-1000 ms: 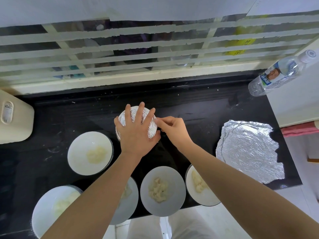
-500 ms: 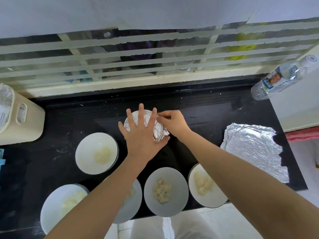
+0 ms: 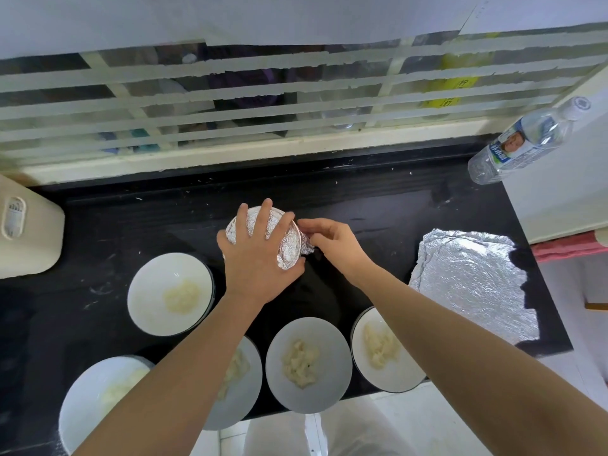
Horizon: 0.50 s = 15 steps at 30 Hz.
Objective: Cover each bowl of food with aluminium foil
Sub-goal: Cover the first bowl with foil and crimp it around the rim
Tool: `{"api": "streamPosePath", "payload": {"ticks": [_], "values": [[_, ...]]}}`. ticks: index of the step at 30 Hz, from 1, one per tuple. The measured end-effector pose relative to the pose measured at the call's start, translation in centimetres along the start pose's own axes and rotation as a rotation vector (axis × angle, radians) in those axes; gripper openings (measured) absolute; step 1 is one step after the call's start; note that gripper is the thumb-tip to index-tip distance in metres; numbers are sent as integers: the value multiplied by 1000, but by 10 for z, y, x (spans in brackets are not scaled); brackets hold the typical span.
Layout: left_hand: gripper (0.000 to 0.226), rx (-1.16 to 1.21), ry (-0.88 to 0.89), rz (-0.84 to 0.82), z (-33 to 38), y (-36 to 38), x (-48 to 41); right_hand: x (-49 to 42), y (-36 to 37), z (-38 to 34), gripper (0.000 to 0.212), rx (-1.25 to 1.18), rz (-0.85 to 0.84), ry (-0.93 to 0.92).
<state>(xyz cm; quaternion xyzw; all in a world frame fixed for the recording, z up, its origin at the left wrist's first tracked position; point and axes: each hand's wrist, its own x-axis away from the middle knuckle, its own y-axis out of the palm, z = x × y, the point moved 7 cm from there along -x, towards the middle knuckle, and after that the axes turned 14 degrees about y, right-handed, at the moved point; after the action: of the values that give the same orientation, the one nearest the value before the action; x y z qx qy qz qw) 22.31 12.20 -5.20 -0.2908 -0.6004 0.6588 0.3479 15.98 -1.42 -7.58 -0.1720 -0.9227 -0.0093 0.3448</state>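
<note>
A bowl wrapped in aluminium foil (image 3: pixel 287 245) stands mid-counter. My left hand (image 3: pixel 258 258) lies flat on its top, fingers spread and straight. My right hand (image 3: pixel 332 241) pinches the crumpled foil edge at the bowl's right side. Several white bowls of pale mashed food stand uncovered: one at the left (image 3: pixel 169 292), one at the front left (image 3: pixel 98 399), one partly under my left forearm (image 3: pixel 237 390), one at the front middle (image 3: pixel 307 363) and one at the front right (image 3: pixel 383 352). A stack of foil sheets (image 3: pixel 473 281) lies at the right.
The black counter (image 3: pixel 378 205) ends at a barred window ledge behind. A beige container (image 3: pixel 23 232) stands at the left edge. A plastic water bottle (image 3: pixel 523 143) lies on a white surface at the far right. The front bowls sit close to the counter's near edge.
My right hand has slid along the bowl's right rim, crimping the foil lower down. My left hand stays pressed on top. The head camera has shifted slightly.
</note>
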Motion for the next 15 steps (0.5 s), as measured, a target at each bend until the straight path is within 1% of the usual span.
{"api": "streamPosePath", "payload": {"ticks": [3, 5, 10, 15], "values": [[78, 1, 3, 10, 0, -1, -1, 2, 1, -2, 30, 121, 3, -78], [78, 1, 7, 19, 0, -2, -1, 1, 1, -5, 25, 172, 35, -112], [78, -8, 7, 21, 0, -1, 0, -5, -2, -8, 16, 280, 71, -129], [78, -16, 11, 25, 0, -1, 0, -10, -5, -16, 11, 352, 13, -124]]}}
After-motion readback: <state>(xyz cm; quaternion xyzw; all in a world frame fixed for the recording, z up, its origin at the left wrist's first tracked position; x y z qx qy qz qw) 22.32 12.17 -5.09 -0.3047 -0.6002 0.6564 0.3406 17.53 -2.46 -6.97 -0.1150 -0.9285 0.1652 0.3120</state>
